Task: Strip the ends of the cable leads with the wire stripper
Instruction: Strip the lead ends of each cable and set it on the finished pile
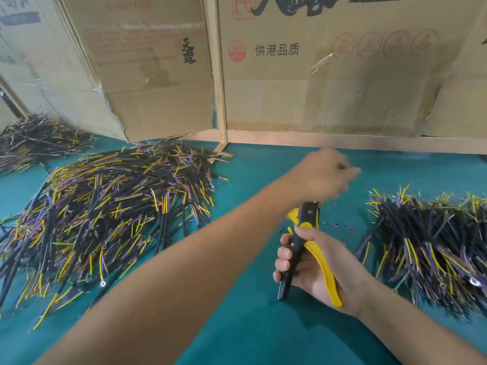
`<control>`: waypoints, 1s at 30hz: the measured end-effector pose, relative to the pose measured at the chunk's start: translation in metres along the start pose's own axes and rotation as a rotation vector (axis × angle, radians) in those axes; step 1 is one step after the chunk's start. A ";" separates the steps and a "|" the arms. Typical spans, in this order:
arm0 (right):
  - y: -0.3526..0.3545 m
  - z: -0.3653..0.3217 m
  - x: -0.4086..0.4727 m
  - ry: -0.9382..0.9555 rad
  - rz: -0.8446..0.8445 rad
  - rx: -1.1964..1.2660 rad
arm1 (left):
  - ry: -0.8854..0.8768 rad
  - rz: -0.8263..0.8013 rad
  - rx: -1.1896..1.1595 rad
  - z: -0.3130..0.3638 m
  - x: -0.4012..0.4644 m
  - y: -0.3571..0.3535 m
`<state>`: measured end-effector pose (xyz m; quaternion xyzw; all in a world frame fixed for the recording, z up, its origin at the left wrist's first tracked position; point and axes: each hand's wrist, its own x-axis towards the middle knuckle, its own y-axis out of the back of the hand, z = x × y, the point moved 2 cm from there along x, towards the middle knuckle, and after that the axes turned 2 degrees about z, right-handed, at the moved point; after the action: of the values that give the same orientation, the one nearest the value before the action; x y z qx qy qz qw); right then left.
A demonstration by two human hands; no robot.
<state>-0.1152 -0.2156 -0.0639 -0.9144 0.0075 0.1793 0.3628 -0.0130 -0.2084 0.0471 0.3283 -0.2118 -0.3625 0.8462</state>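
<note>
On the counter (250, 338) a large heap of cable leads (105, 206) lies to the left, a smaller heap (39, 138) behind it at the far left, and another heap (432, 246) to the right. Between the left and right heaps stands the wire stripper (305, 248), held in the right hand (324, 267), with the left hand (324, 175) above and behind it. Cardboard boxes (342, 75) stand along the counter's far edge.

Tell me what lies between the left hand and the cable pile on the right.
Nothing visible blocks it. The left hand, blurred, hovers beyond the wire stripper held in the right hand; only bare green mat and scattered insulation scraps lie before the right-hand cable pile.
</note>
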 end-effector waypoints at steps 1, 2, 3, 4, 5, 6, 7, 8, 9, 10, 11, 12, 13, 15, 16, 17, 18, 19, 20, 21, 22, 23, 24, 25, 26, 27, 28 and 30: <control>0.000 -0.001 -0.001 -0.005 0.006 -0.006 | -0.010 0.043 0.043 -0.016 -0.011 0.016; 0.000 -0.002 -0.001 -0.002 0.000 -0.008 | -0.011 0.101 0.100 -0.035 -0.024 0.033; -0.001 -0.003 -0.002 -0.008 -0.005 -0.009 | -0.001 0.172 0.166 -0.054 -0.039 0.050; -0.002 -0.003 -0.002 -0.013 -0.015 -0.011 | 0.027 0.247 0.225 -0.075 -0.055 0.066; -0.003 -0.003 -0.001 -0.017 -0.016 -0.013 | 0.078 0.307 0.270 -0.095 -0.070 0.081; -0.002 -0.003 0.000 -0.023 -0.016 -0.012 | 0.147 0.334 0.309 -0.113 -0.085 0.093; -0.003 -0.004 0.000 -0.021 -0.017 -0.013 | 0.224 0.324 0.333 -0.129 -0.099 0.101; -0.003 -0.004 0.000 -0.020 -0.021 -0.015 | 0.302 0.290 0.331 -0.142 -0.111 0.106; -0.003 -0.003 -0.001 -0.023 -0.026 -0.018 | 0.370 0.253 0.309 -0.153 -0.120 0.106; -0.002 -0.003 -0.001 -0.022 -0.038 -0.017 | 0.419 0.221 0.295 -0.160 -0.129 0.103; -0.001 -0.003 -0.001 -0.019 -0.049 -0.016 | 0.449 0.193 0.316 -0.164 -0.133 0.098; -0.001 -0.003 -0.001 -0.016 -0.055 -0.016 | 0.474 0.161 0.374 -0.166 -0.136 0.092; -0.001 -0.003 -0.001 -0.015 -0.055 -0.016 | 0.500 0.136 0.461 -0.165 -0.137 0.085; 0.000 -0.003 -0.001 -0.012 -0.049 -0.026 | 0.541 0.150 0.646 -0.160 -0.137 0.073; 0.000 -0.003 -0.001 -0.010 -0.051 -0.031 | 0.544 0.179 0.695 -0.156 -0.135 0.067; 0.000 -0.003 0.000 -0.009 -0.053 -0.033 | 0.536 0.196 0.715 -0.154 -0.133 0.062; 0.001 -0.003 0.000 -0.009 -0.052 -0.032 | 0.521 0.197 0.719 -0.153 -0.131 0.058; 0.001 -0.003 0.000 -0.011 -0.053 -0.033 | 0.506 0.188 0.713 -0.153 -0.129 0.056; 0.002 -0.003 0.000 -0.011 -0.055 -0.033 | 0.495 0.178 0.696 -0.154 -0.129 0.055; 0.002 -0.003 0.000 -0.010 -0.057 -0.035 | 0.489 0.175 0.663 -0.155 -0.129 0.057; 0.001 -0.003 0.000 -0.010 -0.056 -0.035 | 0.482 0.181 0.608 -0.156 -0.131 0.060; 0.001 -0.004 0.000 -0.011 -0.053 -0.033 | 0.475 0.187 0.532 -0.158 -0.132 0.062; 0.000 -0.004 0.000 -0.011 -0.053 -0.029 | 0.464 0.190 0.451 -0.159 -0.132 0.063; 0.000 -0.004 0.000 -0.011 -0.055 -0.028 | 0.452 0.192 0.383 -0.160 -0.133 0.064; 0.000 -0.003 0.000 -0.011 -0.059 -0.027 | 0.439 0.199 0.335 -0.162 -0.132 0.065; 0.001 -0.003 0.000 -0.013 -0.060 -0.024 | 0.430 0.220 0.299 -0.163 -0.132 0.066; 0.001 -0.003 0.000 -0.016 -0.058 -0.020 | 0.423 0.259 0.270 -0.164 -0.132 0.069; 0.002 -0.002 0.000 -0.019 -0.057 -0.021 | 0.424 0.362 0.235 -0.166 -0.132 0.078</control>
<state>-0.1150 -0.2184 -0.0631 -0.9164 -0.0240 0.1774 0.3581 0.0375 -0.0015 -0.0288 0.4491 -0.1257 -0.1022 0.8787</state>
